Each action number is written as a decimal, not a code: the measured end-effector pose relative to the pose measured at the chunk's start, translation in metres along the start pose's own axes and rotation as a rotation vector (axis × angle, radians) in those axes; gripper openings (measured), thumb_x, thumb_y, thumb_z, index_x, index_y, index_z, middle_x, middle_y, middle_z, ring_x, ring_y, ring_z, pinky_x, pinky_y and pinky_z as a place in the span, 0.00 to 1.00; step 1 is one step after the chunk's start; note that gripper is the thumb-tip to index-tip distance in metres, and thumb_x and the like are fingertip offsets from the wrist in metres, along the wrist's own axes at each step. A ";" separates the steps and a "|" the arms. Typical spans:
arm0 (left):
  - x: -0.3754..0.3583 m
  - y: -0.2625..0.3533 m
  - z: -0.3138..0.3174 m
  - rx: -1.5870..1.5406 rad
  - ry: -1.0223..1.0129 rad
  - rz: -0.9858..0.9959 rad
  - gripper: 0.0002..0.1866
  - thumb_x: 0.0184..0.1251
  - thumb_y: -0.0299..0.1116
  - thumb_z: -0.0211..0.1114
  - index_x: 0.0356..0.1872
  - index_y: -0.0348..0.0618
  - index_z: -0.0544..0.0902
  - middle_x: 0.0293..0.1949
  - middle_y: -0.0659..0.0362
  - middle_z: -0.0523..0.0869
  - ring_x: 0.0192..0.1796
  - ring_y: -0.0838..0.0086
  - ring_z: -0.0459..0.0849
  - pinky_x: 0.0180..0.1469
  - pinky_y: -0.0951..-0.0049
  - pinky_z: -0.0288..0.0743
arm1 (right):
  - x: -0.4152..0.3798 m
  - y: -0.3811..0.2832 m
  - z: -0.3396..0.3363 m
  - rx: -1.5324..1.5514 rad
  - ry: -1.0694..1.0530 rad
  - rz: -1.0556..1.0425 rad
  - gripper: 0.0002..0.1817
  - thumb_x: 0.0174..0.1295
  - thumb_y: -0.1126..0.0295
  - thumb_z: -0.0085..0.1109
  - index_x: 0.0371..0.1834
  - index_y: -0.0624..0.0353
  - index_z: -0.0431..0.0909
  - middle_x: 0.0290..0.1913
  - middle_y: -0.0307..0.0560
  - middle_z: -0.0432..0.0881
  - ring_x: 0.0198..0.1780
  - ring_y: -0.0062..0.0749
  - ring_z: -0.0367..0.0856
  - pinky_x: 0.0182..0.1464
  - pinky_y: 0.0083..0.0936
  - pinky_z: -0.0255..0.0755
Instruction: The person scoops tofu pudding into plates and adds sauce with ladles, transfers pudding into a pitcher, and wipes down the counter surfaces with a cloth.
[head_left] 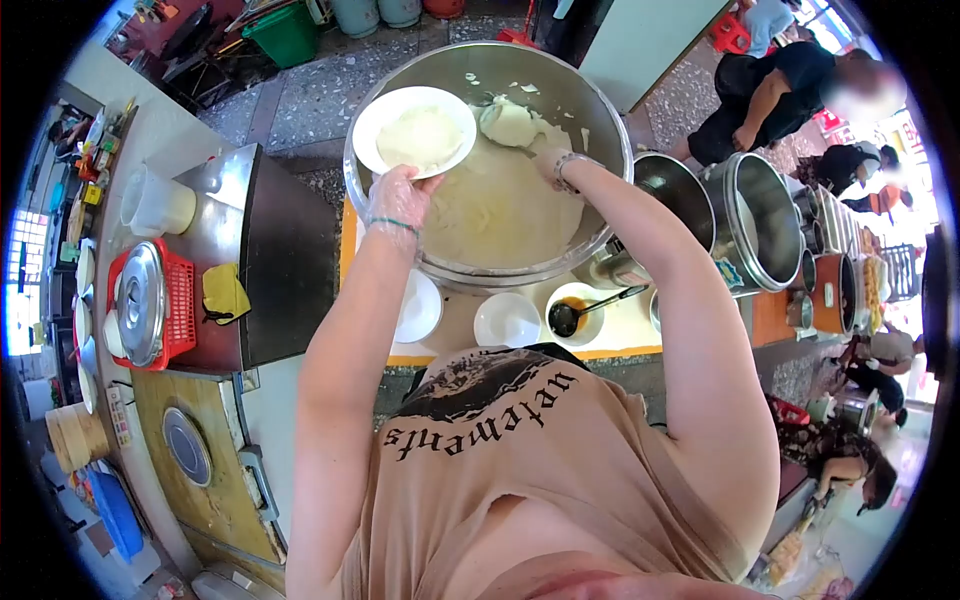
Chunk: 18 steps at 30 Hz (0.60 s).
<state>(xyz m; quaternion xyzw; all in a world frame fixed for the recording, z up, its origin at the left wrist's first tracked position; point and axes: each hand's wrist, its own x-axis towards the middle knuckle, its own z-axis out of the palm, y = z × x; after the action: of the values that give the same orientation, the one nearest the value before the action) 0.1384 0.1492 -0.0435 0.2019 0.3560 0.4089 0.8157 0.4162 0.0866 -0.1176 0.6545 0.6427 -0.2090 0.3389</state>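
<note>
My left hand (pixel 400 195), in a clear plastic glove, grips the near rim of a white bowl (pixel 370 130) over the left side of a big steel pot (pixel 612 215). Pale, soft food (pixel 420 138) lies in the bowl. The same kind of pale, thick mass (pixel 500 215) fills much of the pot. My right hand (pixel 553 168), with a band at the wrist, is closed around a scoop (pixel 527 151) inside the pot. A white lump (pixel 508 124) sits in the scoop's head. The fingers of that hand are partly hidden.
White bowls (pixel 507 320) stand along the counter before me, one with dark sauce and a black ladle (pixel 564 319). Tall steel pots (pixel 752 222) are at the right. A red basket (pixel 178 310) and yellow cloth (pixel 226 293) lie left. A person in dark clothes (pixel 775 95) stands beyond the pots.
</note>
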 end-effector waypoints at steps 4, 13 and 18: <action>0.007 -0.005 -0.007 -0.012 0.016 -0.007 0.33 0.57 0.13 0.44 0.68 0.38 0.57 0.63 0.43 0.66 0.61 0.45 0.72 0.59 0.44 0.76 | -0.037 -0.011 -0.017 0.320 0.197 0.178 0.15 0.61 0.70 0.49 0.40 0.66 0.84 0.42 0.57 0.85 0.42 0.45 0.86 0.42 0.37 0.79; -0.002 -0.014 0.002 -0.077 0.085 0.026 0.33 0.56 0.12 0.45 0.67 0.35 0.57 0.64 0.43 0.64 0.63 0.46 0.70 0.57 0.42 0.77 | -0.136 -0.006 -0.100 0.716 0.275 0.256 0.19 0.61 0.64 0.45 0.36 0.69 0.82 0.36 0.59 0.84 0.37 0.45 0.84 0.40 0.37 0.76; 0.023 -0.035 -0.030 0.340 -0.076 0.152 0.31 0.57 0.12 0.46 0.66 0.32 0.60 0.64 0.43 0.65 0.62 0.49 0.72 0.58 0.45 0.77 | -0.162 -0.014 -0.109 0.746 0.331 0.171 0.19 0.60 0.61 0.48 0.31 0.68 0.81 0.33 0.62 0.82 0.33 0.48 0.83 0.40 0.40 0.75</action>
<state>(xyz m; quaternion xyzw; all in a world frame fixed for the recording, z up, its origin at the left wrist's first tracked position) 0.1431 0.1487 -0.0946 0.3784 0.3726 0.3955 0.7493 0.3709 0.0498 0.0690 0.8081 0.5122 -0.2907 -0.0131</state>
